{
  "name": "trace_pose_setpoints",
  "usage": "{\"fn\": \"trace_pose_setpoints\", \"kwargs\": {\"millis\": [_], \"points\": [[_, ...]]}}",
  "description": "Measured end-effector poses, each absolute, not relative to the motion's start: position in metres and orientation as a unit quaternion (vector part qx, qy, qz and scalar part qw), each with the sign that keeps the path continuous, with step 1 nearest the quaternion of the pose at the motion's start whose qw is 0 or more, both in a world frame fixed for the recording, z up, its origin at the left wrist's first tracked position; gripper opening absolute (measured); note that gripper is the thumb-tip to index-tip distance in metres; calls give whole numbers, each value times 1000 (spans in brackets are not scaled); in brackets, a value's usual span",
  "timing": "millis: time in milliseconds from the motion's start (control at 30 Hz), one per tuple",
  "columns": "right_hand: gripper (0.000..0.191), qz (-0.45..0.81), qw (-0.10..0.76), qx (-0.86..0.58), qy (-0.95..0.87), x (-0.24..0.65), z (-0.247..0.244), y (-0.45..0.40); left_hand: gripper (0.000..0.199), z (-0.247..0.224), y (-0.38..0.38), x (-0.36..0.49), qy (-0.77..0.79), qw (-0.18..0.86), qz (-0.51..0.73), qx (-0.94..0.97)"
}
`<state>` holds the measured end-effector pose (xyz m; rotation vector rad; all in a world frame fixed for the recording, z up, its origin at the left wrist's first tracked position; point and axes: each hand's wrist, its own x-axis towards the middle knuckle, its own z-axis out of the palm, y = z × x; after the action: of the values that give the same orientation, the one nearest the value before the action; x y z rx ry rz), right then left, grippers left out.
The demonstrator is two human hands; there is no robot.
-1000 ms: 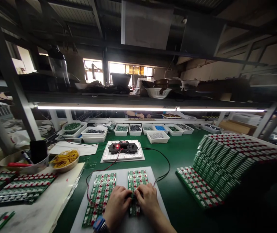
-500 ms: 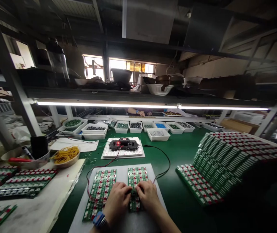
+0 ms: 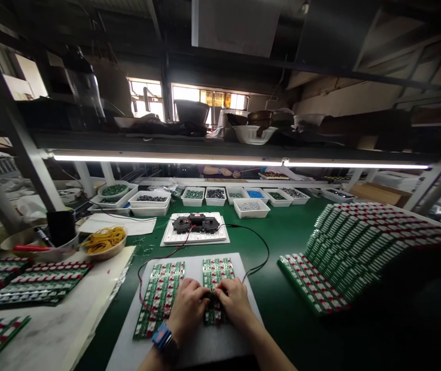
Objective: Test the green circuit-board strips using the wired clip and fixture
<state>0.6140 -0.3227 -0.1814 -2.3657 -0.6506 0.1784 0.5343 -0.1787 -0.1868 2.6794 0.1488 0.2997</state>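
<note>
My left hand point(image 3: 188, 305) and my right hand point(image 3: 235, 304) curl over the lower part of a green circuit board panel point(image 3: 218, 273) with red-and-white components, their fingertips meeting on it. Something small and dark may lie between my fingers, but it is too hidden to name. To the left, a matching panel point(image 3: 159, 299) lies flat on the same white work board point(image 3: 193, 263), nearest my left hand. A blue-faced wristwatch point(image 3: 162, 337) sits on my left wrist.
A black test fixture point(image 3: 196, 223) with red and black wires stands ahead on a white base. Tall rows of stacked panels point(image 3: 355, 247) rise to the right, more panels point(image 3: 42, 283) lie left, and white parts trays point(image 3: 216, 197) line the far bench, where a co-worker's hands point(image 3: 226, 172) show.
The whole bench has shifted slightly upward in the picture as my head view tilted. Both hands stay on the same panel, with no visible change in hold.
</note>
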Motion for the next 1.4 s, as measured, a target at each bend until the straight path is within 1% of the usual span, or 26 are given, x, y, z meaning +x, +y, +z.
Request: {"fn": "trace_pose_setpoints", "kwargs": {"millis": [167,333,533,700,833,967,1100,1200,1400], "points": [[17,75,360,-889,-274,613,-175,-330,23,-173,-176,529,41,222,116,967],[15,119,350,-883,-289,611,-166,-336,20,-162,-175,524,21,237,66,969],[17,117,352,-881,-294,608,-166,-337,22,-175,-175,520,30,261,65,963],[15,127,354,-880,-291,606,-170,-340,21,-184,-174,520,22,260,72,963],[18,105,328,-893,-288,604,-174,-337,23,-187,-175,520,24,257,70,964],[15,92,323,-903,-268,603,-179,-332,22,-187,-177,519,24,255,71,964],[18,76,302,-909,-276,600,-181,-330,23,-186,-178,518,28,252,72,965],[17,41,284,-916,-279,595,-183,-327,19,-187,-179,518,25,252,79,964],[14,5,298,-915,-273,592,-192,-325,15,-190,-179,517,17,254,95,962]]}}
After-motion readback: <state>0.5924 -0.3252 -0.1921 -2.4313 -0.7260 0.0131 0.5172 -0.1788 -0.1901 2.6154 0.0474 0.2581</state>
